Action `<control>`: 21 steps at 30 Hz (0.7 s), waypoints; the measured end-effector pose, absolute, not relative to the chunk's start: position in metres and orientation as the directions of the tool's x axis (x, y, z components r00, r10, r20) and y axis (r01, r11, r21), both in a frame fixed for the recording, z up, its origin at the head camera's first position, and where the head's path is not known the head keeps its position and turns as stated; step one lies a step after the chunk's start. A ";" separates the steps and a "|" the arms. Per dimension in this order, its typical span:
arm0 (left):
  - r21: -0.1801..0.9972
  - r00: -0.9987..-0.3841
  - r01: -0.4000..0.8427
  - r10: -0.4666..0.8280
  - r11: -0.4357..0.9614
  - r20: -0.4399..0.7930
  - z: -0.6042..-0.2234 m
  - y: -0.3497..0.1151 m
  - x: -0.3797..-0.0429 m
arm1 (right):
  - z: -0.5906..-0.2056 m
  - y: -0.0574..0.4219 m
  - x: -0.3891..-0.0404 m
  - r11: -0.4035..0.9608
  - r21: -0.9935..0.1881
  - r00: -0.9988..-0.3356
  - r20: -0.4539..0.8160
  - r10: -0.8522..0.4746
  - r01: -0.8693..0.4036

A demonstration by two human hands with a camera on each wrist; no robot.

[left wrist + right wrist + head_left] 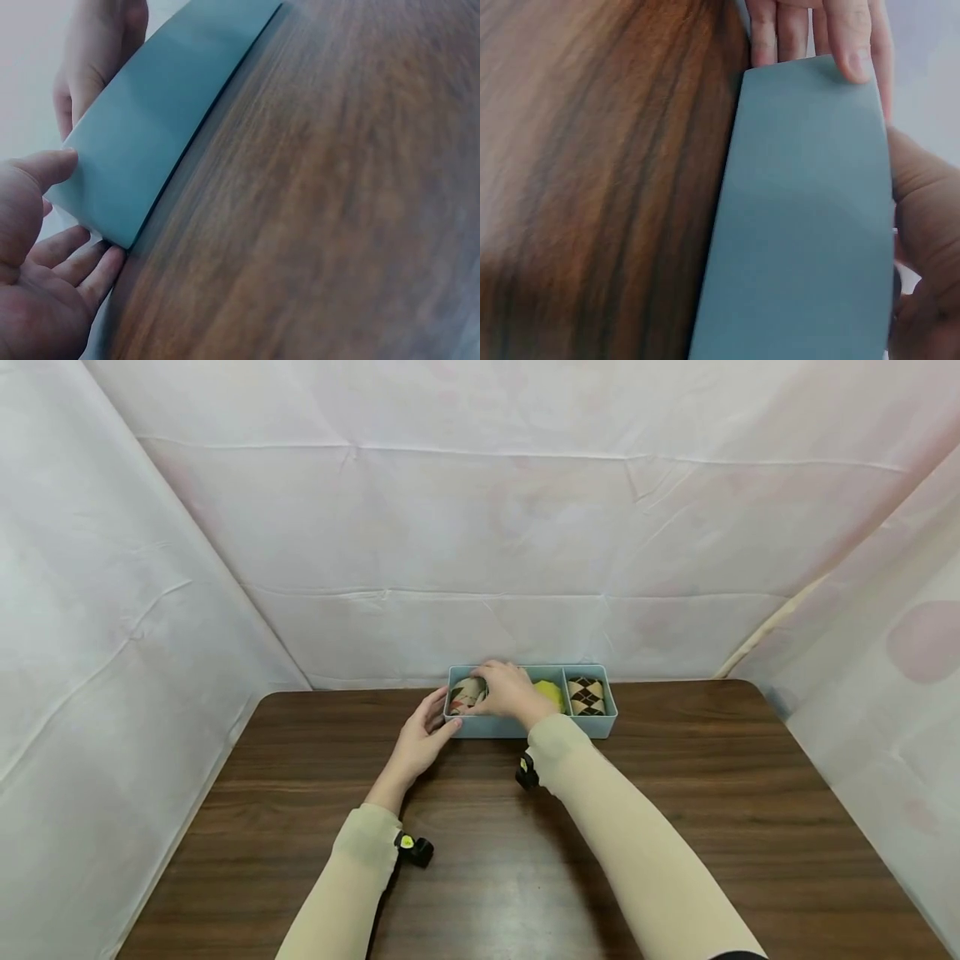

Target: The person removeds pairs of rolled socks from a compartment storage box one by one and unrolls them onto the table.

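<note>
A long blue-grey divided box stands at the table's far edge. My left hand holds its left end, with the thumb on the front wall and the fingers around the end wall. From above, my right hand reaches into the left part of the box and grips a rolled patterned sock in beige and grey with some red. The fingertips are partly hidden behind the sock and the box wall. Under the right wrist a yellow rolled sock shows partly. The right-end compartment holds a brown-and-tan argyle rolled sock.
The dark wood table extends toward me from the box. A pale cloth backdrop hangs close behind the box, with more cloth at both sides. Each sleeve cuff carries a small black camera.
</note>
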State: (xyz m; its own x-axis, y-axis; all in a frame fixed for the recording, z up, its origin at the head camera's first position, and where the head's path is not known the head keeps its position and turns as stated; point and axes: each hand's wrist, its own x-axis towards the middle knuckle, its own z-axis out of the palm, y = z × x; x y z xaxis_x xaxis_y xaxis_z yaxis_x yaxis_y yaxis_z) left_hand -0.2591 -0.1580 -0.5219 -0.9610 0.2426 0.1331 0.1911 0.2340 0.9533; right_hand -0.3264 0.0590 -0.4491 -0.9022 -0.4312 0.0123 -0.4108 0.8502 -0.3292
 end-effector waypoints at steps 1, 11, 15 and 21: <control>0.954 -0.961 0.189 0.244 0.234 0.131 -0.522 -0.157 -0.259 | -0.448 0.058 -0.326 0.854 -0.321 -0.903 0.005 -0.430 -0.409; 0.949 -0.962 0.182 0.245 0.257 0.118 -0.520 -0.155 -0.257 | -0.445 0.052 -0.328 0.875 -0.281 -0.908 -0.029 -0.419 -0.395; 0.949 -0.962 0.180 0.247 0.259 0.115 -0.521 -0.156 -0.256 | -0.450 0.052 -0.328 0.863 -0.333 -0.911 -0.026 -0.412 -0.381; 0.947 -0.957 0.194 0.261 0.257 0.125 -0.521 -0.155 -0.255 | -0.460 0.059 -0.326 0.830 -0.434 -0.926 0.029 -0.376 -0.350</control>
State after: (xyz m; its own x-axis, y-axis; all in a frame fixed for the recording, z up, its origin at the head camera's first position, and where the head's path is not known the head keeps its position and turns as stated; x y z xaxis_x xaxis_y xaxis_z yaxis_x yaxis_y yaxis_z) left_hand -0.2551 -0.1555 -0.5206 -0.9571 0.2613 0.1252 0.1939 0.2567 0.9468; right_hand -0.3260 0.0593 -0.4595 -0.9263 -0.3757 0.0290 -0.3502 0.8300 -0.4341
